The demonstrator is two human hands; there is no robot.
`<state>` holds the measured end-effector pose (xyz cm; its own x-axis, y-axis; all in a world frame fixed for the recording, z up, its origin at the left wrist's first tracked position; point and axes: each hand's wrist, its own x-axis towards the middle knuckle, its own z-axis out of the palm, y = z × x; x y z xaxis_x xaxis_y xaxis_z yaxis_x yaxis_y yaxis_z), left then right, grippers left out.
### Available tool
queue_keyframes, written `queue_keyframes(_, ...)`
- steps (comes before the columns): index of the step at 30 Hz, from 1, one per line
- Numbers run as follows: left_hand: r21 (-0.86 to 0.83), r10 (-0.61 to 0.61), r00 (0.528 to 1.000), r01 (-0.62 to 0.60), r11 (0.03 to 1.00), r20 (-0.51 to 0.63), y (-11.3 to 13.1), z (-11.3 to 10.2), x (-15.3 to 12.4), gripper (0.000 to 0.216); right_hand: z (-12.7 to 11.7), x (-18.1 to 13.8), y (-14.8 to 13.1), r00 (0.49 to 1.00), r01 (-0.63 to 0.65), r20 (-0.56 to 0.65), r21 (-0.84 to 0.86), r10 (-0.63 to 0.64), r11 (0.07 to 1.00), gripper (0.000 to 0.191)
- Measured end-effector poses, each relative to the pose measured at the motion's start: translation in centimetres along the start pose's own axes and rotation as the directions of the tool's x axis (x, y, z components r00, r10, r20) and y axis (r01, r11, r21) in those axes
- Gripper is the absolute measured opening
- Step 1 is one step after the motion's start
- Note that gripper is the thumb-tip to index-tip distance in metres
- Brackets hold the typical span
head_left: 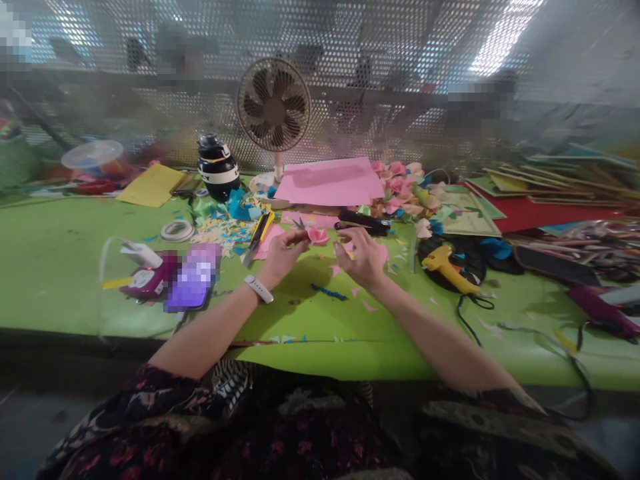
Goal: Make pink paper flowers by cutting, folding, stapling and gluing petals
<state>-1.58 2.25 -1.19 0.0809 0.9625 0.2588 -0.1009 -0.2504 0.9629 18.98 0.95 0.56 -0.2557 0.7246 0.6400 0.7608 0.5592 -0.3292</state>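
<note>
My left hand, with a white watch at the wrist, pinches a small pink paper flower just above the green table. A hand's width to the right, my right hand hovers low over the table with fingers curled; whether it holds anything I cannot tell. Pink paper scraps and a short blue strip lie below the hands. A black-handled tool lies just beyond my right hand.
A small fan stands at the back with pink paper sheets beside it. Finished paper flowers are piled right of them. A yellow glue gun, a tape roll, a phone and stacked card surround the work spot.
</note>
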Motion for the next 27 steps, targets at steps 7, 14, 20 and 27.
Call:
queue_keyframes(7,0.137,0.100,0.995,-0.099,0.986,0.005,0.3,-0.1,-0.2,0.017,0.0,0.1,0.1,0.995,-0.101,0.026,0.132,0.098,0.986,0.017)
queue_keyframes(14,0.039,0.085,0.996,-0.083,0.996,-0.034,0.3,-0.1,-0.1,0.028,-0.8,0.5,1.2,0.993,-0.116,-0.007,0.091,0.117,0.989,0.013)
queue_keyframes(20,0.001,0.075,0.997,-0.075,0.997,-0.022,0.4,-0.2,-0.1,0.042,-1.7,1.0,1.9,0.984,-0.170,-0.038,0.093,0.174,0.981,0.017)
queue_keyframes(27,0.048,0.078,0.997,-0.078,0.996,0.015,0.6,0.1,-0.4,0.022,-3.1,2.0,3.3,0.972,-0.199,-0.111,0.064,0.205,0.978,0.018)
